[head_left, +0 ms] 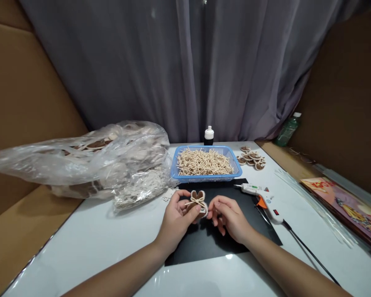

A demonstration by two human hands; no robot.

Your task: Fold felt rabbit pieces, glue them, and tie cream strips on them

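My left hand (178, 214) is closed on a small brown bunny-shaped felt ornament (193, 208) with a pale fuzzy edge. A cream cord bow (197, 199) lies across it below the two ears, and a small white label (203, 210) with dark print shows on its lower part. My right hand (228, 216) is just right of the ornament, its fingers loosely bent and apart, with nothing visible in them. Whether a fingertip touches the ornament's edge I cannot tell. Both hands are above a black mat (200, 247).
Behind the mat stands a blue basket (173, 167) of cord bows. Right are a white glue gun (270, 206) with cable, brown ornaments (252, 157), clear sticks (315, 206) and a picture book (346, 206). Plastic bags (136, 152) bulge at left; a white-capped bottle (209, 136) is behind.
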